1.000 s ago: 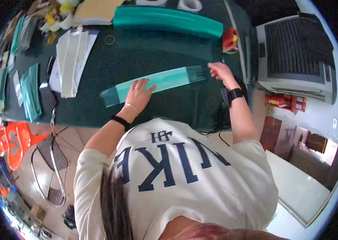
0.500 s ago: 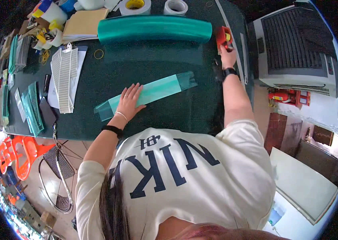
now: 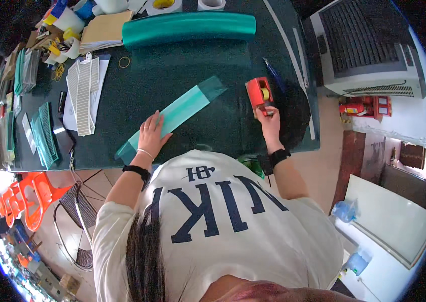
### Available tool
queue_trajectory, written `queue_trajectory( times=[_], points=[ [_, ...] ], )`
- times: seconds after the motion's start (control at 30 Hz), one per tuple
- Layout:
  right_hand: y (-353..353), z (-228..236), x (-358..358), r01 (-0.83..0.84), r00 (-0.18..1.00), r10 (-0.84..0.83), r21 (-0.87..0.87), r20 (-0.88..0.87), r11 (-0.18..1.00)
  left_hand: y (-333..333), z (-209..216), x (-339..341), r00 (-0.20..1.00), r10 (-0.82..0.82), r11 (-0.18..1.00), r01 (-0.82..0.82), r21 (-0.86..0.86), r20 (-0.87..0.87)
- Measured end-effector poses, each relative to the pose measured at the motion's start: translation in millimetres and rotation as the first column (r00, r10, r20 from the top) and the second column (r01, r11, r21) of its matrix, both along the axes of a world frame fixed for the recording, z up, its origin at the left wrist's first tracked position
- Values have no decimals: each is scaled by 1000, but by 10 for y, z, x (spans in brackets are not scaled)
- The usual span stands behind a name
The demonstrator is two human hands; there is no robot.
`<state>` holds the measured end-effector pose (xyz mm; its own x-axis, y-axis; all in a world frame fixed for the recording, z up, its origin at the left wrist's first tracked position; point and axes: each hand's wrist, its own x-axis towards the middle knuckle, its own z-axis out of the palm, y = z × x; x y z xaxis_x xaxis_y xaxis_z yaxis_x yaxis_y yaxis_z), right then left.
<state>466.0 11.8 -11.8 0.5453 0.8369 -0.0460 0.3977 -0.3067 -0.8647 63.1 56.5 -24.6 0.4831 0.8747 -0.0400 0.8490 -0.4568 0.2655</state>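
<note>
The red tape dispenser (image 3: 257,91) has been drawn nearside of the green roll (image 3: 190,29), clasped in the right hand (image 3: 270,122); also nearside, the pale-green strip (image 3: 184,107) is covered by the left hand (image 3: 151,136), fingers loosely spread.

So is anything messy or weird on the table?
Nothing looks spilled or broken that I can see. Two things look crooked: the pale ruled strips overlap at odd angles on a white sheet, and the green strip under the left hand lies slanted across the table.
</note>
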Motion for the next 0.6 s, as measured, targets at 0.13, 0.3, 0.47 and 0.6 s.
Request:
queue_trajectory(
  times=[0.13, 0.3, 0.47, 0.6],
  points=[
    [151, 267, 177, -51, 969, 1, -196, -246, 979, -155, -147, -179, 999, -32, 990, 31, 134, 4],
    [173, 573, 185, -121, 927, 31, -220, -374, 968, -205, -125, -225, 999, -45, 988, 42, 151, 16],
    [-187, 271, 147, -6, 811, 137, 225, -568, 974, -157, -10, -162, 999, -2, 990, -6, 140, 53],
    [-348, 39, 140, -71, 811, 194, 236, -552, 969, -54, 57, 41, 992, 6, 993, -21, 114, 127]
  ],
)
